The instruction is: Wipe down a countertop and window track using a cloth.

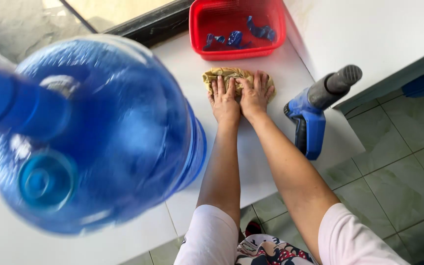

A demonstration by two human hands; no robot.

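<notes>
A crumpled tan cloth (226,74) lies on the white counter (290,73), just in front of a red basket. My left hand (224,100) and my right hand (255,94) press flat on the cloth side by side, fingers spread and pointing away from me. Both palms rest partly on the cloth and partly on the counter. Neither hand grips anything else.
A red plastic basket (276,37) holding blue wrapped pieces stands behind the cloth. A blue and grey power tool (315,110) lies to the right near the counter edge. A large blue water bottle (104,132) fills the left foreground. Grey floor tiles (398,167) lie below right.
</notes>
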